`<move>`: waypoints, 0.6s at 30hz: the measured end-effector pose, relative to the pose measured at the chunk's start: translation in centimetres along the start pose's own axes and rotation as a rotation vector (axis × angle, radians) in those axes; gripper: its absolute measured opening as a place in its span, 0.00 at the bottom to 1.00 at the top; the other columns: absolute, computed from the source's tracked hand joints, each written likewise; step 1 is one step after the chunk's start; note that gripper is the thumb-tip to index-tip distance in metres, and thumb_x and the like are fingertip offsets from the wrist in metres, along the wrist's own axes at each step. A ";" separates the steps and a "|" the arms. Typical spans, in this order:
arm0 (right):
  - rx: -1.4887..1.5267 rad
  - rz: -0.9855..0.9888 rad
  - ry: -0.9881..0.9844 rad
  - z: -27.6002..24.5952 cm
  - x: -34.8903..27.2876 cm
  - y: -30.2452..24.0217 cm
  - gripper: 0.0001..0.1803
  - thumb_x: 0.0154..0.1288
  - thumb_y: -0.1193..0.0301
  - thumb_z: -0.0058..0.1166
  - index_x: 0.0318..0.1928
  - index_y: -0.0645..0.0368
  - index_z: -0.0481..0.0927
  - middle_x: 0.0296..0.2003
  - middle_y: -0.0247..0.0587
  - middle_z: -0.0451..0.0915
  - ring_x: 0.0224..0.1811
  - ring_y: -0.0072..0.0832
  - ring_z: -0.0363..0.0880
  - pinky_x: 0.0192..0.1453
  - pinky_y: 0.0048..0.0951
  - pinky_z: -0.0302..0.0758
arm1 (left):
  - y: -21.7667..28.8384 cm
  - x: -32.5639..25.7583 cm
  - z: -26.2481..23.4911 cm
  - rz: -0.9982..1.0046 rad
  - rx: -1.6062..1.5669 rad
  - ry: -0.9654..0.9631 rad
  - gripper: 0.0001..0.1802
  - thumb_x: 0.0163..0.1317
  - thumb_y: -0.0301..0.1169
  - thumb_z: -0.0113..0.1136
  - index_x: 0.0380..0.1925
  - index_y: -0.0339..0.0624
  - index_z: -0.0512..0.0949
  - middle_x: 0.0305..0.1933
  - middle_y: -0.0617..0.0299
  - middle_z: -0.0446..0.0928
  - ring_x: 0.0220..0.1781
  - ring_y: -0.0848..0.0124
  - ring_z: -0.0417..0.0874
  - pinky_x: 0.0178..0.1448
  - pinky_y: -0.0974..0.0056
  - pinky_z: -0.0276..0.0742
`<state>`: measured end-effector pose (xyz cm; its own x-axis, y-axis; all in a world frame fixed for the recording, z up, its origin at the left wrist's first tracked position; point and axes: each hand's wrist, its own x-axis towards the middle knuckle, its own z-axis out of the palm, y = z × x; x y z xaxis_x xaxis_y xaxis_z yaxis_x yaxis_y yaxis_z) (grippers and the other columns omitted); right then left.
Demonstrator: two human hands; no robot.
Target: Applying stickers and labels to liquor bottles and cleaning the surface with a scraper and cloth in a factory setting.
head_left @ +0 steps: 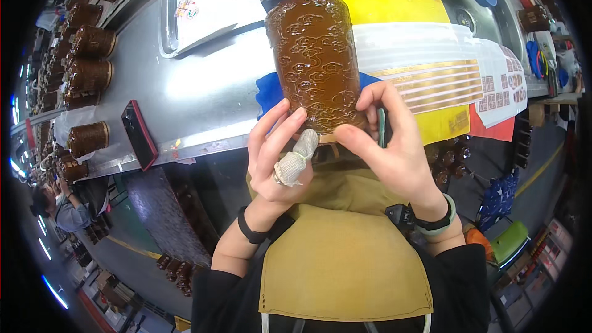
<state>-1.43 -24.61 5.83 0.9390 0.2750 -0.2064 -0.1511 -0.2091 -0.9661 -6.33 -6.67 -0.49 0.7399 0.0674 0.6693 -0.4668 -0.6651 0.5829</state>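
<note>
Brown embossed bottle (316, 61) between two hands

It lies over something blue (267, 91) on the metal surface (139, 89), neck pointing away. The left hand's (277, 154) fingers bend against its near end; the right hand's (394, 142) thumb and forefinger stand apart there. Whether either grips, I cannot tell.

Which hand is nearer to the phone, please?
Left. The left hand, right of the phone, is at the bottle's lower left; the right hand is at its lower right, farther away.
</note>
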 end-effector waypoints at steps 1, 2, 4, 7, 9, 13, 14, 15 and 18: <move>-0.005 -0.012 0.020 0.3 0.0 0.2 0.20 0.65 0.65 0.71 0.45 0.60 0.71 0.35 0.30 0.68 0.39 0.19 0.64 0.45 0.23 0.67 | -0.1 -0.1 0.0 0.004 0.002 -0.011 0.16 0.60 0.14 0.67 0.48 0.32 0.83 0.56 0.48 0.82 0.61 0.47 0.82 0.62 0.53 0.83; -0.002 -0.013 0.023 0.3 0.0 -0.1 0.20 0.65 0.65 0.71 0.45 0.60 0.71 0.35 0.30 0.68 0.39 0.19 0.64 0.45 0.23 0.67 | -0.1 -0.1 -0.1 0.007 0.001 -0.014 0.16 0.60 0.14 0.67 0.48 0.32 0.83 0.56 0.48 0.82 0.61 0.47 0.82 0.62 0.53 0.83; 0.233 0.193 -0.022 0.1 0.1 -1.1 0.22 0.63 0.65 0.73 0.44 0.60 0.71 0.35 0.32 0.68 0.39 0.21 0.64 0.46 0.25 0.68 | 0.1 -0.3 0.0 -0.035 0.010 -0.015 0.16 0.60 0.14 0.67 0.49 0.30 0.82 0.56 0.47 0.82 0.61 0.47 0.82 0.62 0.53 0.83; -0.010 0.016 0.000 0.4 -0.2 0.0 0.20 0.64 0.67 0.71 0.44 0.61 0.71 0.36 0.32 0.69 0.38 0.22 0.64 0.46 0.25 0.68 | 0.3 0.2 -0.3 0.009 0.035 -0.027 0.17 0.60 0.14 0.66 0.50 0.27 0.81 0.57 0.47 0.82 0.61 0.47 0.82 0.62 0.53 0.83; -0.011 0.011 0.005 0.4 -0.3 0.1 0.18 0.66 0.69 0.69 0.44 0.61 0.71 0.36 0.33 0.70 0.38 0.22 0.64 0.46 0.25 0.68 | 0.3 -0.1 -0.2 -0.003 0.034 -0.031 0.18 0.60 0.14 0.66 0.51 0.26 0.80 0.57 0.46 0.82 0.61 0.47 0.82 0.63 0.53 0.83; 0.043 0.027 -0.003 0.4 -0.3 0.2 0.17 0.67 0.69 0.68 0.45 0.61 0.72 0.36 0.32 0.70 0.38 0.21 0.64 0.45 0.25 0.68 | 1.0 0.3 -0.5 -0.010 0.088 -0.054 0.20 0.60 0.13 0.64 0.54 0.23 0.79 0.57 0.45 0.82 0.61 0.47 0.82 0.64 0.54 0.81; 0.039 0.022 0.001 0.4 -0.3 0.2 0.17 0.67 0.69 0.68 0.45 0.61 0.72 0.36 0.32 0.70 0.38 0.21 0.64 0.45 0.25 0.67 | 1.0 0.3 -0.5 -0.009 0.088 -0.054 0.20 0.60 0.13 0.64 0.54 0.23 0.79 0.57 0.45 0.82 0.61 0.47 0.82 0.64 0.54 0.81; 0.040 0.021 0.001 0.4 -0.3 0.2 0.17 0.67 0.69 0.68 0.45 0.61 0.72 0.36 0.32 0.70 0.38 0.21 0.64 0.45 0.25 0.67 | 0.9 0.3 -0.6 0.006 0.102 -0.052 0.21 0.60 0.13 0.64 0.54 0.23 0.78 0.58 0.45 0.82 0.61 0.47 0.83 0.64 0.54 0.81; 0.045 0.026 -0.013 0.2 -0.3 0.0 0.15 0.69 0.69 0.66 0.45 0.61 0.72 0.36 0.30 0.70 0.38 0.19 0.64 0.46 0.24 0.67 | 1.0 0.1 -0.6 -0.040 0.060 -0.048 0.22 0.60 0.13 0.63 0.55 0.22 0.78 0.59 0.44 0.81 0.61 0.47 0.83 0.65 0.53 0.81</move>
<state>-1.79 -24.52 5.89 0.9307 0.2821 -0.2328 -0.1891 -0.1738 -0.9665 -7.01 -6.84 0.44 0.7806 0.0597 0.6222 -0.4074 -0.7063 0.5789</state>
